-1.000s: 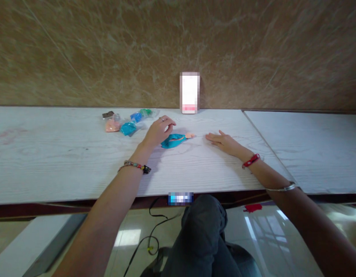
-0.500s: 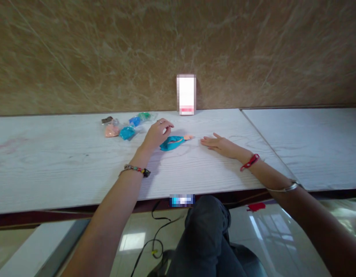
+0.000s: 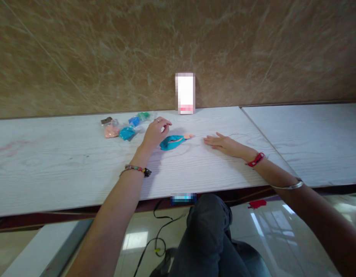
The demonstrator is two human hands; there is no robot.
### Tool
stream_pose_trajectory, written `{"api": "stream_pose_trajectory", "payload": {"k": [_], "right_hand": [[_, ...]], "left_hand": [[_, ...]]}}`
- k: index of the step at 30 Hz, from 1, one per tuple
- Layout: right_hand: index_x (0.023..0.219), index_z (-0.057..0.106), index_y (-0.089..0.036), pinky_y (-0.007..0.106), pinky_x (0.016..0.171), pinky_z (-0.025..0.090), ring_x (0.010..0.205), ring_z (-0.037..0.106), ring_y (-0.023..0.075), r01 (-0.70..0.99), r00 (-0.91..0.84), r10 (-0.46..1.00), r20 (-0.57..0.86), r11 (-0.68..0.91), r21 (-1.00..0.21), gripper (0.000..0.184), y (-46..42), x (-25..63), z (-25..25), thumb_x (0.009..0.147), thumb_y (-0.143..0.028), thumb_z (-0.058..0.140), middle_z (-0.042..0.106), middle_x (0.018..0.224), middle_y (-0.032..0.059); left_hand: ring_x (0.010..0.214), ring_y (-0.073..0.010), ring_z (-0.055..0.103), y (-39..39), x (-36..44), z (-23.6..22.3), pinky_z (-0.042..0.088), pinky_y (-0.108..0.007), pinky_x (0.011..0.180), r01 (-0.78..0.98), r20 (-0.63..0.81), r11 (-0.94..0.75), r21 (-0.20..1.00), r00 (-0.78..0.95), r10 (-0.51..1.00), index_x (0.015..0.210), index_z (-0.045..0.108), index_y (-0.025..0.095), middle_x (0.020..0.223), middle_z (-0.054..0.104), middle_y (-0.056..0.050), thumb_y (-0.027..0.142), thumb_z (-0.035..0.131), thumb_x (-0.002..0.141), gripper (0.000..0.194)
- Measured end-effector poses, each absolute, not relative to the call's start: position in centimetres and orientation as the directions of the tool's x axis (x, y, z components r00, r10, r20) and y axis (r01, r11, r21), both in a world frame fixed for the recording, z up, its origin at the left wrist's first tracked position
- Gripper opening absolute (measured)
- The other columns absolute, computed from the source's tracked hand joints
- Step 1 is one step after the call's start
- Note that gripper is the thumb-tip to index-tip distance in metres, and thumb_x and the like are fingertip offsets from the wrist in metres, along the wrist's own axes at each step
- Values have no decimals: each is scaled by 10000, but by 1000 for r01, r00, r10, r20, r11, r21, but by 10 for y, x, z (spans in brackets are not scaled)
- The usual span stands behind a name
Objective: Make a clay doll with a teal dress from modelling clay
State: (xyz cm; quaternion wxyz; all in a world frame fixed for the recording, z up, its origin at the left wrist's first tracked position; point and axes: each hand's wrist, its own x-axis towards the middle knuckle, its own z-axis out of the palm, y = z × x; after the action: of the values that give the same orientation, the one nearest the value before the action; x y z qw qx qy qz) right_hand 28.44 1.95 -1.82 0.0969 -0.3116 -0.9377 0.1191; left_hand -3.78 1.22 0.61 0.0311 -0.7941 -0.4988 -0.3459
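A turquoise clay shape (image 3: 170,143) with a peach-coloured clay piece (image 3: 187,136) at its right end lies on the white tabletop (image 3: 183,173). The turquoise part is a long loop, and a thin peach strip shows along it. Just above its left end is my left hand (image 3: 155,132), fingers loosely bent and thumb apart, with nothing visible in it. My right hand (image 3: 224,145) lies palm down on the table to the right of the shape, fingers stretched out. Whether anything small is under that palm is hidden.
Several clear bags of coloured clay lie left of my left hand, among them a peach bag (image 3: 111,130) and a turquoise bag (image 3: 127,132). A blurred upright screen (image 3: 185,93) leans against the marbled wall (image 3: 114,57). A black cable (image 3: 156,234) hangs below the table edge.
My right hand has shifted slightly to the right, away from the clay shape. My left hand has drawn back a little to the left. The clay shape stays in place.
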Motion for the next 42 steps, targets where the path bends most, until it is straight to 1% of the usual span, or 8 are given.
{"api": "stream_pose_trajectory", "payload": {"k": [5, 9, 12, 16, 20, 25, 36, 42], "right_hand": [[1340, 476, -217, 565, 1113, 203, 1315, 395, 225, 711, -662, 743, 101, 665, -231, 437, 19, 283, -17, 922, -181, 353, 490, 1376, 89], [1335, 482, -257, 517, 1140, 154, 1333, 366, 195, 569, -790, 606, 88, 780, -261, 426, 19, 281, -17, 928, -212, 368, 471, 1398, 38], [1342, 474, -246, 579, 1109, 175, 1319, 390, 222, 666, -702, 703, 113, 704, -244, 436, 19, 278, -16, 928, -199, 343, 477, 1388, 71], [1326, 493, -261, 519, 1136, 165, 1348, 339, 196, 529, -818, 568, 94, 805, -267, 418, 18, 275, -14, 926, -221, 376, 478, 1392, 28], [1319, 507, -237, 571, 1105, 213, 1323, 381, 240, 700, -664, 739, 111, 668, -253, 425, 18, 278, -13, 923, -204, 356, 482, 1384, 74], [1322, 498, -292, 545, 1131, 154, 1336, 360, 207, 560, -779, 618, 112, 764, -319, 424, 18, 284, -13, 919, -225, 386, 488, 1381, 24], [1271, 563, -231, 463, 1098, 310, 1267, 465, 227, 595, -708, 687, 163, 705, -386, 404, 17, 276, -11, 872, -259, 500, 549, 1329, 47], [981, 716, -208, 380, 887, 508, 975, 649, 236, 590, -636, 714, 292, 695, -412, 250, 18, 280, -10, 778, -319, 624, 708, 1038, 63]], "left_hand": [[857, -167, 594, 12, -38, 6, 476, -307, 817, 821, 576, -485, 300, 249, 778, 832, 641, 166, 872, 640, -53, 141, 433, 803, 212], [834, -163, 590, 13, -38, 6, 475, -307, 804, 813, 547, -502, 295, 287, 786, 843, 643, 175, 877, 642, -42, 138, 436, 797, 215], [847, -165, 590, 13, -38, 6, 473, -308, 814, 823, 543, -483, 300, 269, 796, 828, 641, 174, 873, 642, -44, 133, 437, 792, 211], [832, -162, 591, 13, -38, 5, 473, -303, 804, 821, 547, -484, 303, 266, 794, 841, 642, 172, 874, 640, -48, 137, 435, 798, 215], [843, -165, 592, 13, -39, 5, 471, -306, 814, 824, 535, -480, 301, 271, 800, 829, 641, 173, 871, 642, -49, 136, 435, 793, 212], [848, -167, 591, 12, -38, 6, 474, -308, 815, 818, 512, -489, 303, 293, 808, 835, 638, 179, 886, 641, -44, 139, 436, 796, 210], [805, -160, 581, 13, -39, 6, 468, -305, 798, 835, 507, -459, 303, 267, 820, 838, 647, 169, 867, 637, -48, 146, 438, 794, 215], [814, -168, 584, 13, -39, 6, 465, -316, 807, 833, 504, -465, 300, 275, 819, 829, 651, 174, 870, 638, -48, 156, 436, 798, 217]]}}
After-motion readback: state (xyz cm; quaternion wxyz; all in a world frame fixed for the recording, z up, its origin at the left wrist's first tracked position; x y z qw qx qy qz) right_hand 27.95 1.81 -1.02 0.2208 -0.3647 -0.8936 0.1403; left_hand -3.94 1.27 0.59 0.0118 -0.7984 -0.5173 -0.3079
